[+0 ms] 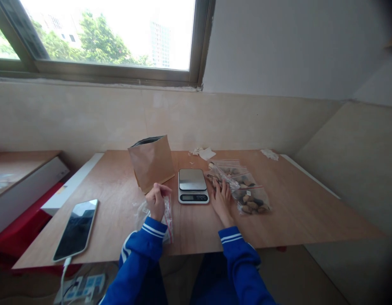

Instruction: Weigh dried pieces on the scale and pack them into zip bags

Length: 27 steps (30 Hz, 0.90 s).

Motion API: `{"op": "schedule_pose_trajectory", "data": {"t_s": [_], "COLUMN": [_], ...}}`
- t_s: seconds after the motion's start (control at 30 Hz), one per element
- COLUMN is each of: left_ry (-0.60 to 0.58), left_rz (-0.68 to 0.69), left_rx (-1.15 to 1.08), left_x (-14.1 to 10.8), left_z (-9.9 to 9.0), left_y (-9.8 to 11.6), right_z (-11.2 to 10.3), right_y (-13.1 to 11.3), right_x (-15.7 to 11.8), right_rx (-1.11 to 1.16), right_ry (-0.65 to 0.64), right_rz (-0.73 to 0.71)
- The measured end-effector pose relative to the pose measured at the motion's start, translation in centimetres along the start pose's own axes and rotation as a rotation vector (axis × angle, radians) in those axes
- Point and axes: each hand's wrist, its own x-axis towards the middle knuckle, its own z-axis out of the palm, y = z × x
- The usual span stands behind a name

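My left hand [157, 202] is over clear plastic bags [168, 220], its fingers curled together; whether something small is between them is not visible. Just behind it stands an open brown paper bag [152, 163]. My right hand [221, 199] lies with fingers spread on a zip bag of brown pieces [216, 180], to the right of a kitchen scale [193, 186]. Nothing sits on the scale's metal plate. More zip bags with brown, lumpy items [253, 201] lie beside my right hand.
A phone [77, 228] with a white cable lies at the table's left front. Crumpled tissues [206, 153] and another tissue [269, 154] are at the back edge, near the wall below the window. A power strip [87, 286] is below the table.
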Motion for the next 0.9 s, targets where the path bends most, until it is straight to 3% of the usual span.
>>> {"op": "schedule_pose_trajectory", "data": {"t_s": [0.13, 0.2, 0.3, 0.4, 0.47, 0.57, 0.73, 0.8, 0.9], "left_ry": [0.326, 0.376, 0.319, 0.133, 0.040, 0.027, 0.038, 0.016, -0.115], "left_rz": [0.249, 0.311, 0.306, 0.256, 0.212, 0.251, 0.266, 0.219, 0.160], "left_rx": [0.309, 0.504, 0.663, 0.714, 0.705, 0.697, 0.558, 0.544, 0.573], "left_x": [4.5, 7.3, 11.2, 13.2, 12.9, 9.8, 2.8, 1.4, 1.0], "left_z": [-1.3, -1.8, -2.4, -3.0, -3.6, -4.6, -4.9, -4.8, -5.1], "left_y": [3.7, 5.1, 6.0, 5.9, 6.0, 6.8, 8.1, 8.4, 8.7], "right_z": [-0.2, -0.4, -0.8, -1.4, -2.2, -4.3, -9.7, -11.5, -12.7], "right_y": [0.2, 0.2, 0.1, -0.1, -0.7, -2.9, -10.4, -13.5, -16.6], "right_x": [-0.5, -0.5, -0.4, -0.2, -0.3, -0.9, -2.1, -1.9, -1.3], "right_rx": [0.062, 0.098, 0.160, 0.232, 0.295, 0.416, 0.554, 0.572, 0.530], "right_ry": [0.020, 0.040, 0.087, 0.134, 0.162, 0.181, 0.071, -0.021, -0.102], "right_rz": [-0.041, -0.049, -0.029, -0.012, -0.026, -0.108, -0.320, -0.433, -0.587]}}
